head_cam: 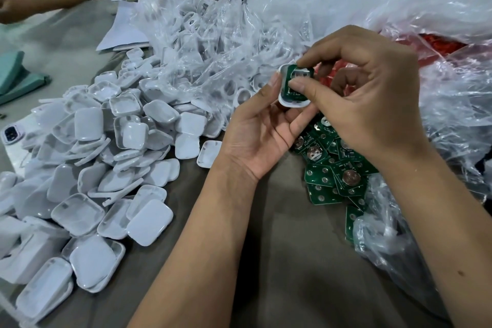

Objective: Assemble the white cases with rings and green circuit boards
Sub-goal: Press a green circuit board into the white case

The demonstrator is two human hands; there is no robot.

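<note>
Case (292, 102) sits in my left hand (259, 128), fingers curled round it. My right hand (372, 104) pinches the green board (300, 81) inside it. Loose cases (111, 157) lie left.

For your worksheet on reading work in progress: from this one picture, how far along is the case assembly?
Done: I cannot tell; no finished pile shows clearly. In hand: the left hand holds one white case while the right hand pinches a green circuit board into it. Left: a large heap of empty white cases, a pile of loose circuit boards and a bag of white rings.
</note>
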